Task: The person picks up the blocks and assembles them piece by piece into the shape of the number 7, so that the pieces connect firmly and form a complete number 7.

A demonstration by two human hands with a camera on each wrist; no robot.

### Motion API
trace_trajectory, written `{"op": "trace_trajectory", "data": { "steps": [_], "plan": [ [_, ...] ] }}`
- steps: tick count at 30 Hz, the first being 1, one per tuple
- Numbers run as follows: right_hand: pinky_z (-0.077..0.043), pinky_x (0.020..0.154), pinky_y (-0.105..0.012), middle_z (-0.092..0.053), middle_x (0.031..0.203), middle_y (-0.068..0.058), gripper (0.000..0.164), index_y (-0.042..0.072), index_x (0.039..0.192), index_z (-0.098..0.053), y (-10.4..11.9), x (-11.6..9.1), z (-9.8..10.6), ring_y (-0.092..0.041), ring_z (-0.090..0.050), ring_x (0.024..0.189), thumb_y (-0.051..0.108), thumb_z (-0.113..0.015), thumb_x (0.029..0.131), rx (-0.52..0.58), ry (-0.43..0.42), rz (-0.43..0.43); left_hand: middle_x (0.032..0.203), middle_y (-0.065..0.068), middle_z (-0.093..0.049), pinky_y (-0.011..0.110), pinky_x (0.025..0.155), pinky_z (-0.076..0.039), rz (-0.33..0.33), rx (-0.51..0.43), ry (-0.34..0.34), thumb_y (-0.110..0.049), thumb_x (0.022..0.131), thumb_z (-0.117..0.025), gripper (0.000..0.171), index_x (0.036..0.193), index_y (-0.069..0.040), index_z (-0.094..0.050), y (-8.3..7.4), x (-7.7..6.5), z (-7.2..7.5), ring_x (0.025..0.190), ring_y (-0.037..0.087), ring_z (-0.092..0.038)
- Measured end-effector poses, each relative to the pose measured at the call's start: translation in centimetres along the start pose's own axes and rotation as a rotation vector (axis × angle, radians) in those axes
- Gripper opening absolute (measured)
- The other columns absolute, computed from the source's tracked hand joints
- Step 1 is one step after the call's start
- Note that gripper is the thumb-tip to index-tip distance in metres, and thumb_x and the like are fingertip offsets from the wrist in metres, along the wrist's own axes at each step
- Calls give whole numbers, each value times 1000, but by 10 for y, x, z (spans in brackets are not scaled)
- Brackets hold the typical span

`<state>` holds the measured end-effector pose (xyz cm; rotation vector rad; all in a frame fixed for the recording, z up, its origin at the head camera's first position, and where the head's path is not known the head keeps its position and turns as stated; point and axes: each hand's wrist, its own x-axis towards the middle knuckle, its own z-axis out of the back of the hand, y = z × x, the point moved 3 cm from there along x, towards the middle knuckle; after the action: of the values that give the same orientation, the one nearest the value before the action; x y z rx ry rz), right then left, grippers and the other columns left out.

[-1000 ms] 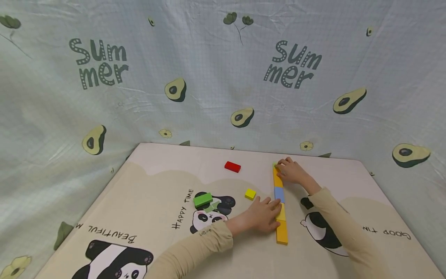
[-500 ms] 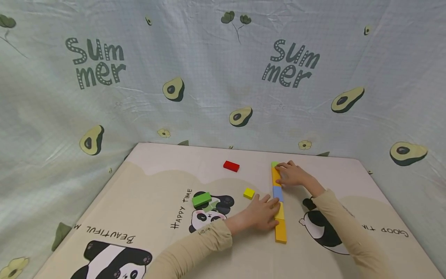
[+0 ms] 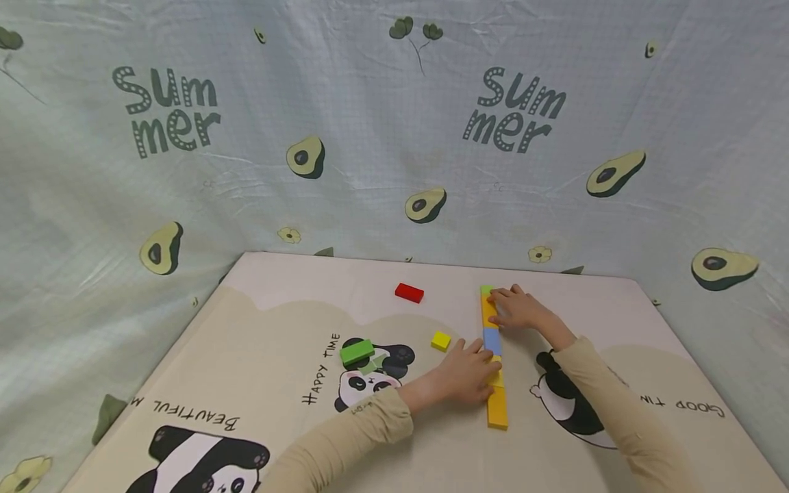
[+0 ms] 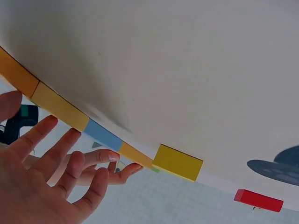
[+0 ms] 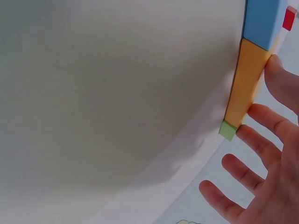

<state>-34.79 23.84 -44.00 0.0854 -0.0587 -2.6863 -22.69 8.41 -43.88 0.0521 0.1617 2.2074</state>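
A straight row of blocks runs away from me on the table's right half in the head view. From the far end it goes light green block (image 5: 228,129), orange block (image 3: 488,311), blue block (image 3: 492,342), pale yellow block (image 4: 60,106) and a second orange block (image 3: 497,409) nearest me. My left hand (image 3: 464,375) touches the row's left side around the pale yellow block, fingers spread. Thumb and fingertips of my right hand (image 3: 522,310) rest against the far orange block, its remaining fingers extended past the row's end.
Left of the row lies a small yellow block (image 3: 440,341). A red block (image 3: 409,293) is farther back, and a green block (image 3: 357,352) lies on a printed panda. The mat (image 3: 259,356) ends at a hanging printed cloth (image 3: 364,171).
My right hand has shifted slightly right, showing more of the light green block at the far end. My left hand has moved a little along the row, away from me.
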Motion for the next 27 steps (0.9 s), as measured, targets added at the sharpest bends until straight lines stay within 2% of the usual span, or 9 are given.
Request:
{"op": "trace_trajectory", "data": {
  "steps": [7,12,16,20,23,27],
  "plan": [
    [-41,72,-43,-46,131,-17,54,5,124,-51,1,1,3,-30,-41,95,40,-57,83,-3,16,-1,126,-4,-50,34,93,-39,-22,-4,-28,-36,92,-44,25,110,-24,-56,0,-5,1,107,15,-42],
    [-42,74,-46,-42,134,-19,51,3,123,-51,4,-1,6,-34,-41,98,34,-57,84,39,58,19,132,-3,-46,31,89,-39,-40,32,-39,-38,92,-42,31,116,-23,-55,1,-8,-2,107,15,-41],
    [-42,76,-49,-41,135,-20,50,3,123,-51,5,-3,9,-36,-40,100,32,-57,84,31,88,36,135,-3,-44,29,86,-37,-61,34,-40,-40,92,-41,36,122,-22,-50,4,-11,0,110,16,-40],
    [-42,77,-51,-42,135,-20,50,2,124,-50,7,-2,11,-37,-40,101,30,-57,84,12,97,39,137,-3,-43,29,89,-37,-70,23,-55,-39,92,-43,38,126,-22,-47,10,-18,6,114,16,-40],
    [-41,79,-52,-41,135,-21,50,2,124,-50,8,-3,13,-39,-39,103,30,-58,84,16,103,35,135,-4,-44,31,93,-38,-76,55,-76,-39,91,-45,41,128,-22,-46,18,-25,12,114,16,-41],
    [-41,80,-53,-40,135,-21,49,2,124,-50,9,-4,13,-40,-39,105,30,-58,84,20,112,34,133,-5,-46,29,92,-39,-97,78,-88,-40,89,-49,45,130,-21,-45,29,-33,14,114,15,-41]
  ]
}}
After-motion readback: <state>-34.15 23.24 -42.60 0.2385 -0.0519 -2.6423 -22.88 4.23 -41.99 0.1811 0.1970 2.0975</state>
